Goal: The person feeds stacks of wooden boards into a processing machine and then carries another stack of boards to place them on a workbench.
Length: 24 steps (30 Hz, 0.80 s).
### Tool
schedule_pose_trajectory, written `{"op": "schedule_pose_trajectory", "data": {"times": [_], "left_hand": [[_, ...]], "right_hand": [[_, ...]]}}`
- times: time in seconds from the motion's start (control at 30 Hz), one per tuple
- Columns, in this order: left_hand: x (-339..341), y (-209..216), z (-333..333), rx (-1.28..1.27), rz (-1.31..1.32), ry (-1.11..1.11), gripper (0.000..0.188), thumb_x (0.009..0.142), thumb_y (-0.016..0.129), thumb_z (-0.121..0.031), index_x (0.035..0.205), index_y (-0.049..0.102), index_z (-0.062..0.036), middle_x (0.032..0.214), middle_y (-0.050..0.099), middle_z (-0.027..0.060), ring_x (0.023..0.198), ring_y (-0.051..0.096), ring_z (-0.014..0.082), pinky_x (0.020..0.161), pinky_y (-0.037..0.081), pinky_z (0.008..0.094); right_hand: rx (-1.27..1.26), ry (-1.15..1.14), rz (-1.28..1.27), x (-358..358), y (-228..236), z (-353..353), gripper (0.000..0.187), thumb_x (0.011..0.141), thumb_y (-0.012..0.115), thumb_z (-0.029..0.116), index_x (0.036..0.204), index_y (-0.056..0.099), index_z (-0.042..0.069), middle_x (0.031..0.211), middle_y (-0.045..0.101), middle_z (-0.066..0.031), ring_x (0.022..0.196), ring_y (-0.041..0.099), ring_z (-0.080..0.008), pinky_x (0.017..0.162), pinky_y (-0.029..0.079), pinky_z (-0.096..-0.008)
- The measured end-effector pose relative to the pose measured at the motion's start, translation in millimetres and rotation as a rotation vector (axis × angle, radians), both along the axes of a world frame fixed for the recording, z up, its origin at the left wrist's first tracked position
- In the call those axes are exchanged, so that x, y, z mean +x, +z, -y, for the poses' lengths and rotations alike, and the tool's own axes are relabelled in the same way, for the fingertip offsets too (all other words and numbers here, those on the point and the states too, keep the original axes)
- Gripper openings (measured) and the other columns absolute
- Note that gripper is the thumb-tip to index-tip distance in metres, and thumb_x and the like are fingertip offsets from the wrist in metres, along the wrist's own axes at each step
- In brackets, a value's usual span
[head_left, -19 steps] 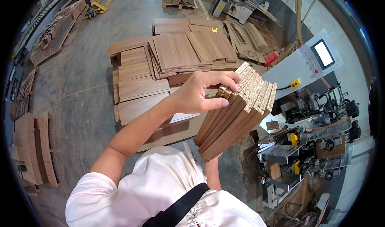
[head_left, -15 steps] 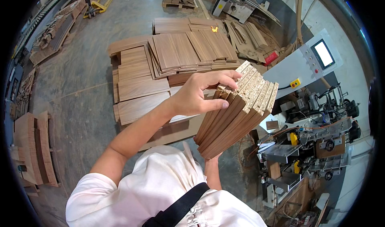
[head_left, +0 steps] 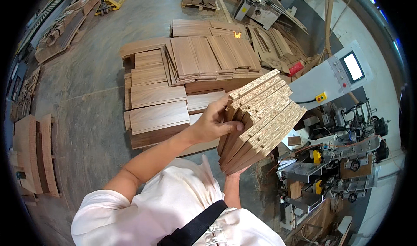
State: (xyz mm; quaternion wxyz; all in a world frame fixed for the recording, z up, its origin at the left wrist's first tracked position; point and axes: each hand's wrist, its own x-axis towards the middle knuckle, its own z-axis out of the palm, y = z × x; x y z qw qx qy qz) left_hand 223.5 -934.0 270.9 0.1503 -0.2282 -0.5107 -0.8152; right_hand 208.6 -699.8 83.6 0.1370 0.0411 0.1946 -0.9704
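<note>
In front of my chest stands a tilted stack of wood-veneer particleboard panels (head_left: pixel 260 120). Their pale, speckled chipboard edges face up, and the brown faces lean unevenly, with a gap near the left boards. My left hand (head_left: pixel 213 123) is closed on the left side of the stack, its thumb against a near edge and its other fingers hidden behind the boards. Underneath, my right hand (head_left: pixel 238 172) bears the stack's lower end; most of its fingers are hidden by the panels.
Beyond the stack lie piles of brown panels (head_left: pixel 158 115) on the floor. A grey control box (head_left: pixel 330 78) with a screen stands at the right, above machinery (head_left: pixel 321 167) with clamps and cables. Timber stacks (head_left: pixel 32 152) lie at the left, a yellow pallet jack (head_left: pixel 114 4) far off.
My left hand has moved from over the top edges down to the stack's left side and gripped it. The boards have tilted, and their top edges show more broadly.
</note>
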Motion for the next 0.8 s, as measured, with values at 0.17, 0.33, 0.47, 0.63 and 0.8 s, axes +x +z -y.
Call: {"op": "schedule_pose_trajectory", "data": {"times": [0.17, 0.33, 0.47, 0.63, 0.8], "left_hand": [[7, -16, 7, 0.142, 0.149, 0.033, 0.061, 0.089, 0.065, -0.01, 0.141, 0.035, 0.0006, 0.131, 0.052, 0.0073, 0.122, 0.046, 0.015, 0.105, 0.036, 0.0315], [17, -33, 9, 0.224, 0.21, 0.176, 0.052, 0.092, 0.059, -0.015, 0.137, 0.039, 0.0012, 0.128, 0.053, 0.0086, 0.119, 0.048, 0.0161, 0.103, 0.038, 0.0321], [25, -58, 26, 0.371, 0.351, 0.288, 0.048, 0.095, 0.054, -0.02, 0.137, 0.039, -0.0013, 0.128, 0.053, 0.0072, 0.116, 0.05, 0.0157, 0.102, 0.039, 0.0309], [50, -138, 43, 0.764, 0.778, 0.29, 0.045, 0.1, 0.041, -0.036, 0.135, 0.046, -0.0072, 0.126, 0.058, 0.0032, 0.111, 0.056, 0.0134, 0.094, 0.047, 0.0316], [73, -220, 51, 1.016, 0.977, 0.45, 0.041, 0.098, 0.044, -0.038, 0.126, 0.056, -0.0096, 0.124, 0.062, 0.0058, 0.11, 0.061, 0.018, 0.094, 0.052, 0.0347]], "right_hand": [[0.084, -0.044, 0.014, -4, -32, -5, 0.083, 0.083, 0.056, 0.062, 0.145, 0.036, 0.012, 0.143, 0.043, -0.0128, 0.127, 0.045, -0.0344, 0.104, 0.04, -0.052], [0.125, 0.028, 0.036, 7, -25, -9, 0.076, 0.083, 0.058, 0.059, 0.14, 0.044, 0.011, 0.138, 0.05, -0.0121, 0.122, 0.05, -0.0324, 0.101, 0.043, -0.0502], [0.245, 0.012, 0.054, 13, -15, 6, 0.074, 0.084, 0.056, 0.058, 0.139, 0.044, 0.01, 0.137, 0.05, -0.0127, 0.122, 0.051, -0.0326, 0.1, 0.044, -0.0507], [0.487, 0.15, 0.092, 15, -5, 0, 0.073, 0.086, 0.054, 0.055, 0.14, 0.042, 0.007, 0.135, 0.05, -0.0147, 0.121, 0.051, -0.0342, 0.098, 0.045, -0.051], [0.751, 0.358, 0.146, -12, -17, 5, 0.07, 0.087, 0.055, 0.05, 0.138, 0.042, 0.005, 0.133, 0.051, -0.0197, 0.119, 0.052, -0.0356, 0.098, 0.045, -0.0511]]}}
